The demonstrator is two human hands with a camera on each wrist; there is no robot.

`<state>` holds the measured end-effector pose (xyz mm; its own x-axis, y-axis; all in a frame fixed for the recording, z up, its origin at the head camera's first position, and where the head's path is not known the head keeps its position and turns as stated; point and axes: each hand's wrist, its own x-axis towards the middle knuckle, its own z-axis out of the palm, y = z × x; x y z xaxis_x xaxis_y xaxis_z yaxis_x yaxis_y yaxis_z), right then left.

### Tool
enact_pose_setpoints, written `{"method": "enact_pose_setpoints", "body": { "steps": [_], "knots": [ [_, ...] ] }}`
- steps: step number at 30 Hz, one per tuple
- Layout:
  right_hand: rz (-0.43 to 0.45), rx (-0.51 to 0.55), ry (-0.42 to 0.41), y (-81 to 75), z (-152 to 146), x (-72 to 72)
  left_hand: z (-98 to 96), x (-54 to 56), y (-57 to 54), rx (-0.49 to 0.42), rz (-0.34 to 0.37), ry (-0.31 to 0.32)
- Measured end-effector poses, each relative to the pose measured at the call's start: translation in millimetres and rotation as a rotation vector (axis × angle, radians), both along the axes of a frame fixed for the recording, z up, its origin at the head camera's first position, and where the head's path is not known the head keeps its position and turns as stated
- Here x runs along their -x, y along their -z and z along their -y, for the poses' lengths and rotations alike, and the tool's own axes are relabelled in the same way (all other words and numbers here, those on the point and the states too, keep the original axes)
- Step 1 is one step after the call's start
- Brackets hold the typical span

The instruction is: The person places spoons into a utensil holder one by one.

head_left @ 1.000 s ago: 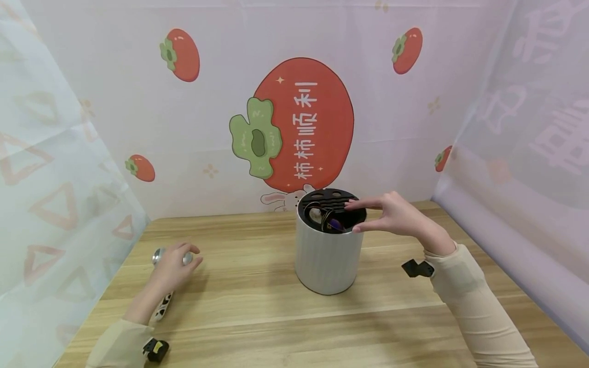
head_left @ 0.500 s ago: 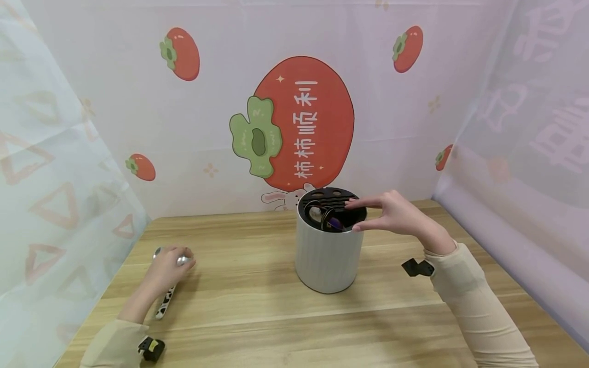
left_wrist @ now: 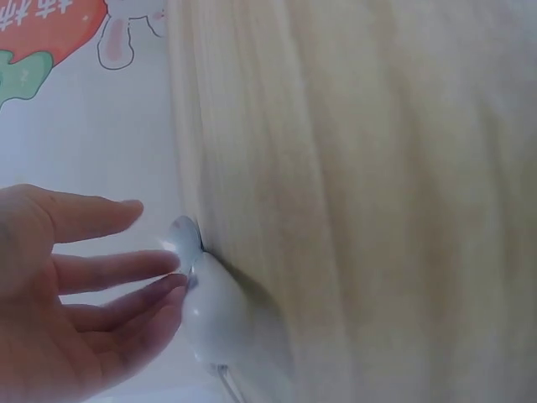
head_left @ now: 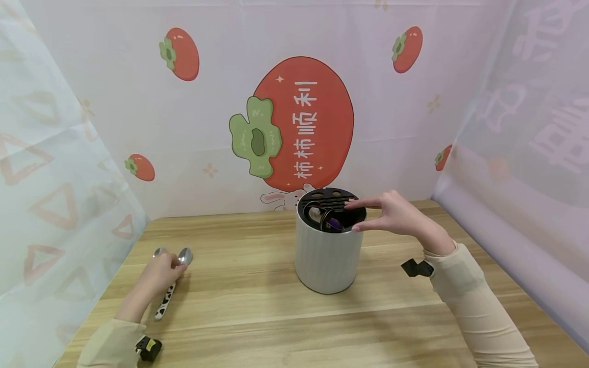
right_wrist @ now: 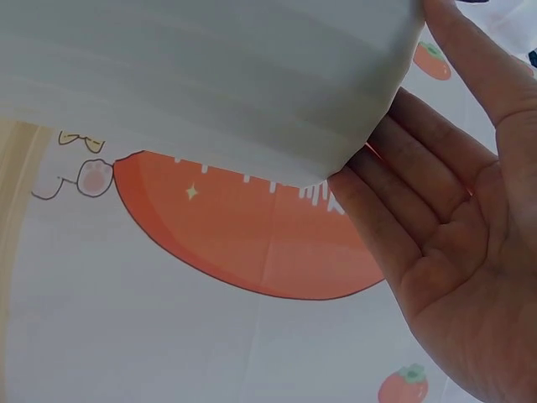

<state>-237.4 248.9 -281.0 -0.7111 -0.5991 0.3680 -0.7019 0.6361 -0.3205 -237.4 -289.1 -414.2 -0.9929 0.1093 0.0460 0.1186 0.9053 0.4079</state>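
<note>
Two metal spoons lie side by side on the left of the table, and one has a black-and-white patterned handle [head_left: 164, 304]. My left hand [head_left: 161, 271] is over them, hiding their middles, its fingertips right at the neck of the right-hand spoon [head_left: 185, 256]. In the left wrist view the thumb stands apart from the fingers, which reach the spoon [left_wrist: 216, 311]. My right hand [head_left: 391, 214] holds the rim of a white ribbed utensil holder [head_left: 326, 266], thumb at the front and fingers further back. The holder has a black slotted top [head_left: 327, 194].
Inside the holder's front opening are a purple item [head_left: 334, 223] and a rounded pale item [head_left: 315, 213]. The wooden table [head_left: 257, 317] runs back to a cloth backdrop [head_left: 207, 112] printed with persimmons, and cloth walls stand on both sides.
My left hand has come down and slightly left, its fingers drawing together at the right-hand spoon, whose bowl now shows fully. The right hand and holder have stayed put.
</note>
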Motion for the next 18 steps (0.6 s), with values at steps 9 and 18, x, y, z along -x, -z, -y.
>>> {"method": "enact_pose_setpoints", "body": {
  "steps": [9, 18],
  "knots": [
    [0.007, 0.0, -0.006, -0.2, 0.3, -0.4, 1.1, 1.4, -0.7, 0.017, 0.121, -0.068],
    [0.004, 0.0, -0.003, -0.6, 0.0, -0.2, 1.5, 8.7, 1.8, 0.018, 0.144, -0.081]
  ]
}}
